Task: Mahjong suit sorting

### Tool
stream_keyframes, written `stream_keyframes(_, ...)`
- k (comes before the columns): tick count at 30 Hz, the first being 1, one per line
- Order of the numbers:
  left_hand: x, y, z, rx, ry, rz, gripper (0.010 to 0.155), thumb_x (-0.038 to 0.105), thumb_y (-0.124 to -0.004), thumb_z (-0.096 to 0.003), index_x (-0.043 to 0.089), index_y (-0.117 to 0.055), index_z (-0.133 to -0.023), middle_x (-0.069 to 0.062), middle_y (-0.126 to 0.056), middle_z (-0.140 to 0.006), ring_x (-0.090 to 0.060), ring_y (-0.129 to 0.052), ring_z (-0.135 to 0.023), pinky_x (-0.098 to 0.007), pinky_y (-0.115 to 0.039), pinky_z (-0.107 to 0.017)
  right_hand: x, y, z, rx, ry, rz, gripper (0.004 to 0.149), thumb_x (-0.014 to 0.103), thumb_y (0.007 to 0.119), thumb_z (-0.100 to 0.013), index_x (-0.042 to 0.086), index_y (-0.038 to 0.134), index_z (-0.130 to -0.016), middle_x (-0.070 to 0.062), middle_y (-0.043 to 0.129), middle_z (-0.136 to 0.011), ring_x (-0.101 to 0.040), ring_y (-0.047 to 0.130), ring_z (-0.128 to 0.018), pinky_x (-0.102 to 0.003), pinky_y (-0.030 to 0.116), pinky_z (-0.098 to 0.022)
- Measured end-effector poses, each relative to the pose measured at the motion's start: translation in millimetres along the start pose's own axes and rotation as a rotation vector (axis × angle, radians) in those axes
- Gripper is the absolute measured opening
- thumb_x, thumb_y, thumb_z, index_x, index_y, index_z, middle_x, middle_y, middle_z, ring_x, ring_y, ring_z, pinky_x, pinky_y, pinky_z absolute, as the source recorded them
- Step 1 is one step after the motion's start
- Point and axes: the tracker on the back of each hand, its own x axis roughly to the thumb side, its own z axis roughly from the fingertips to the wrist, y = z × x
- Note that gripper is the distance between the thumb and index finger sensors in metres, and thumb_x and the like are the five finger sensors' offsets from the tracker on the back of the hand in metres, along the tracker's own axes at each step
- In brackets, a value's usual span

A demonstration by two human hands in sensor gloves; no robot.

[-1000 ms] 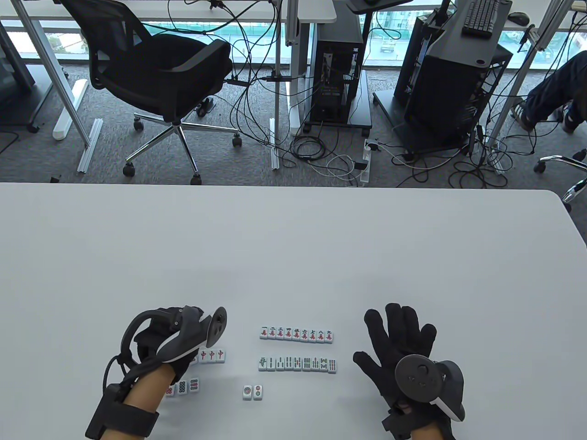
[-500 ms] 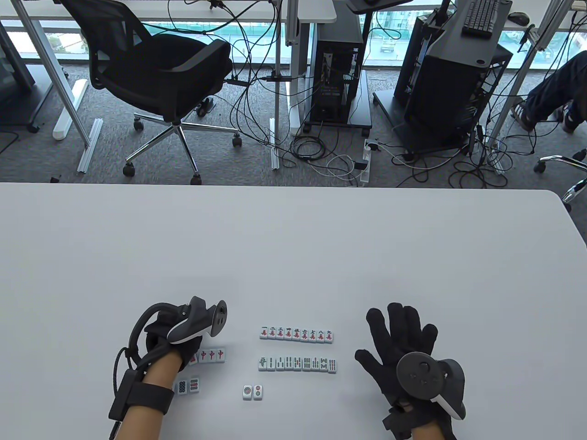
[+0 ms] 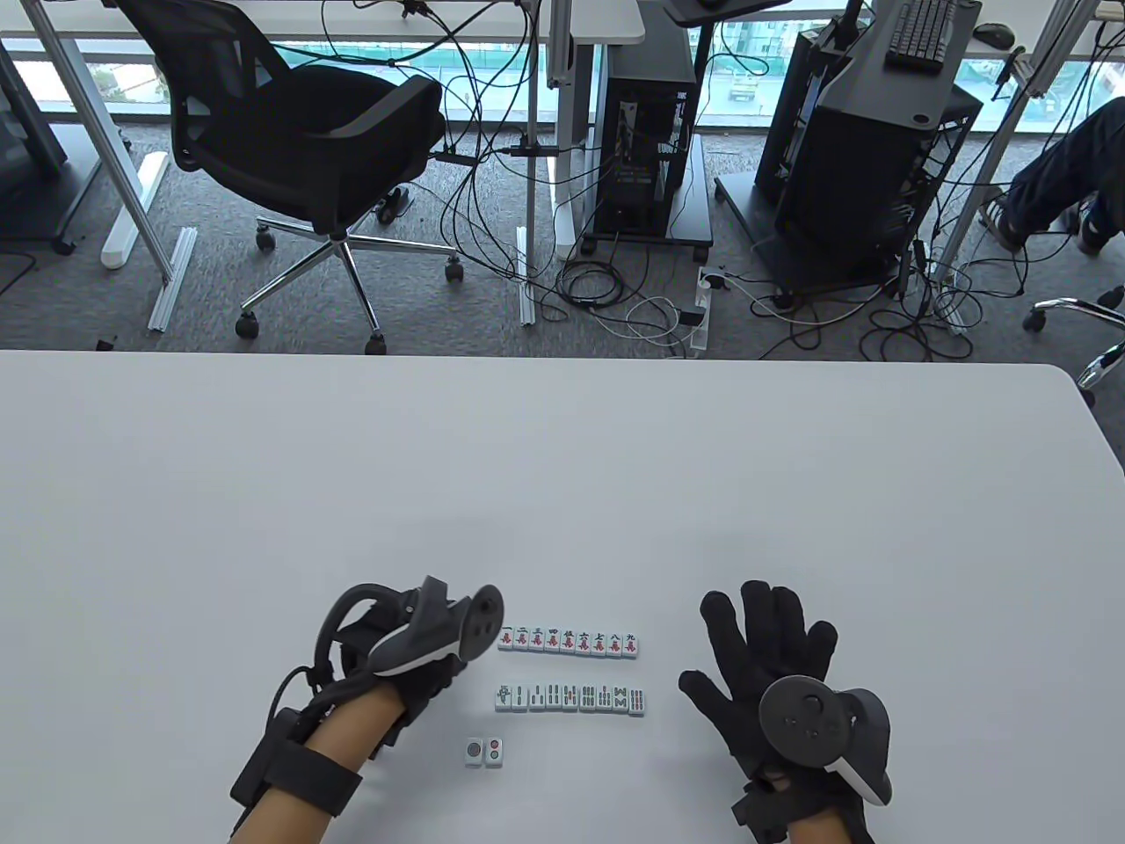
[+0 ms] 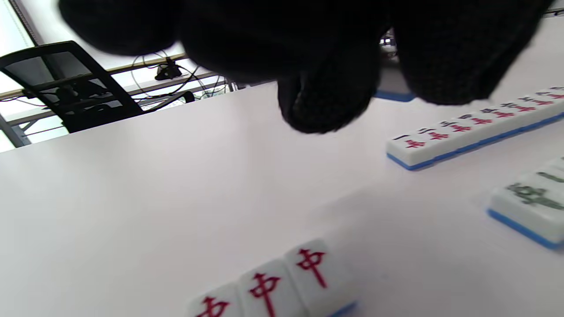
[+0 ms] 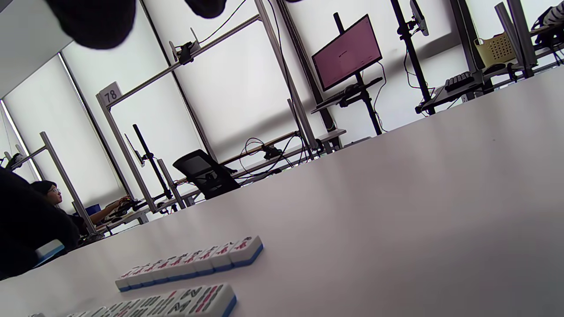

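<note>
The sorting is well along, and the step in hand looks like carrying 1 more piece to the unfinished circle group. On the plain white table (image 3: 562, 457), close to its near edge, lie a straight row of 9 white character-suit tiles with red marks (image 3: 569, 643), a second row of 9 green bamboo-suit tiles (image 3: 569, 699) nearer the edge, and a short pair of 2 circle-suit tiles (image 3: 485, 752) nearer still.

The black-gloved left hand (image 3: 420, 694) hangs just left of those rows. Its fingers (image 4: 326, 105) curl downward, and a sliver of a blue-backed white tile (image 4: 393, 95) shows between them, so it appears to be pinching that tile, though its face is hidden. Beneath it lie 3 white tiles with red dragon marks (image 4: 273, 286). The black-gloved right hand (image 3: 765, 655) lies flat just right of the rows, fingers spread, holding nothing.

Next, I judge, the tile must go down flush beside the pair of 2, without nudging the bamboo row just beyond. Open room runs rightward along the near edge; the far half of the table is bare.
</note>
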Motion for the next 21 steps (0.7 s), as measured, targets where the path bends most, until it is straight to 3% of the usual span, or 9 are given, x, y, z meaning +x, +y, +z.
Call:
stream_keyframes(3,36,2,8,0.014,-0.108,-0.037,0.061,0.055,-0.088,-0.028,0.017,-0.087,-0.077,0.01,-0.101,-0.05,-0.007,-0.097,-0.02,-0.037,-0.086,-0.029,0,0,0,0.001,-0.001,0.002,0.075,0.061,0.061,-0.052,0.035,0.026,-0.113,-0.011,0.012,-0.119,-0.04,0.002,-0.105,-0.07,0.006,-0.068)
stream_keyframes(8,67,-10,16,-0.016,-0.192,-0.088,0.061,0.055,-0.088,-0.0277,0.018,-0.088,-0.076,0.011,-0.101,-0.048,-0.007,-0.096,-0.019,-0.037,-0.086,-0.029,1,-1,1,-0.004,-0.007,-0.016,0.075,0.061,0.061,-0.052,0.035,0.026,-0.113,-0.011,0.012,-0.119,-0.039,0.002,-0.105,-0.07,0.005,-0.068)
stream_keyframes(21,74,-42,30,-0.069,-0.175,-0.189,0.06,0.055,-0.088,-0.0267,0.019,-0.089,-0.075,0.012,-0.101,-0.043,-0.006,-0.094,-0.014,-0.036,-0.086,-0.025,2,0,2,0.005,-0.01,-0.016,0.075,0.061,0.061,-0.052,0.035,0.027,-0.113,-0.011,0.012,-0.119,-0.04,0.003,-0.105,-0.07,0.006,-0.068)
